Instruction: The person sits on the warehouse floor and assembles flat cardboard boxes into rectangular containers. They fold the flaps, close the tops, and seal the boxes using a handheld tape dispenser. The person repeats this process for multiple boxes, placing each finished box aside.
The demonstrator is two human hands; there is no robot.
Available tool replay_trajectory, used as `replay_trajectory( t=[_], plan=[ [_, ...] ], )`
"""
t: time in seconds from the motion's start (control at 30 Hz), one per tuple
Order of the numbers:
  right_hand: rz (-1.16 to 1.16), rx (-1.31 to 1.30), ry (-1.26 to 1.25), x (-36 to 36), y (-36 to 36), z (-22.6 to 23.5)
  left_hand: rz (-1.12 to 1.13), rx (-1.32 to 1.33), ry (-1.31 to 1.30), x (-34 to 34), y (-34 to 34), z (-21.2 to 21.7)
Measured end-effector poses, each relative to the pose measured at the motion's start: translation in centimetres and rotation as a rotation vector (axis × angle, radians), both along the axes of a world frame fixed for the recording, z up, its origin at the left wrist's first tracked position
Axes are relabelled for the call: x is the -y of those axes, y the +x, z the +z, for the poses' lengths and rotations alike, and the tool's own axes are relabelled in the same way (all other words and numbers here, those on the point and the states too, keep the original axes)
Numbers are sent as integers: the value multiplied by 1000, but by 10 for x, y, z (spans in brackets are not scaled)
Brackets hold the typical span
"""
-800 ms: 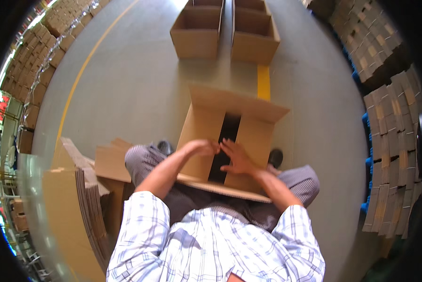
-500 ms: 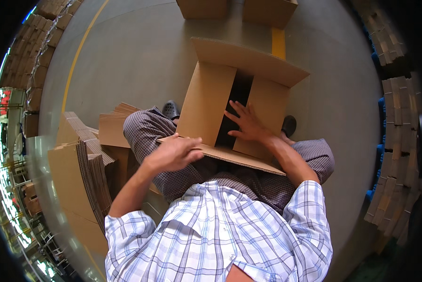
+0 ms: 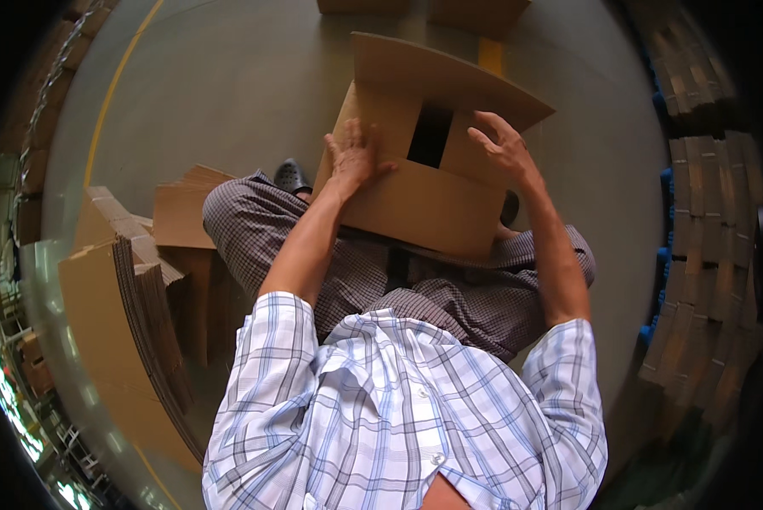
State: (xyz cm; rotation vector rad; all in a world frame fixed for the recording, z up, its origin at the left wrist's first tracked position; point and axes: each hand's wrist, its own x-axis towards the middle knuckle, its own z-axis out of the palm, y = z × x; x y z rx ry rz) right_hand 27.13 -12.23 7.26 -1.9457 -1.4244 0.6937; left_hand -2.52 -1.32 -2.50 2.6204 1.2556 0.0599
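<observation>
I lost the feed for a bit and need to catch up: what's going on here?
A seated person in a checked shirt has a cardboard box between their knees. The left hand is spread on the box's left side; the right hand is open over its right side, contact unclear. The near flap hides part of a black strip, while the far flap stands outward. Flat cartons lean together at the person's left.

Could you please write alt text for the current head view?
A person's bare left hand rests spread on a brown cardboard box with its far flap raised; the bare right hand is held over the box's right side. Flat brown cardboard sheets stand at left.
</observation>
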Motion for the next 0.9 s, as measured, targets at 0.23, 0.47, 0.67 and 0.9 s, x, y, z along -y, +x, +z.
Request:
replay_trajectory(
  t=[0.23,0.47,0.67,0.9],
  plan=[
    [-566,588,-94,71,-60,-124,190,109,-55,-1,-11,-28],
    [-674,713,128,84,-91,-128,71,418,28,-31,12,48],
    [-677,664,65,87,-83,-127,-217,513,438,-94,85,144],
    [-723,449,170,92,-89,-142,-174,346,460,-80,68,134]
  ],
)
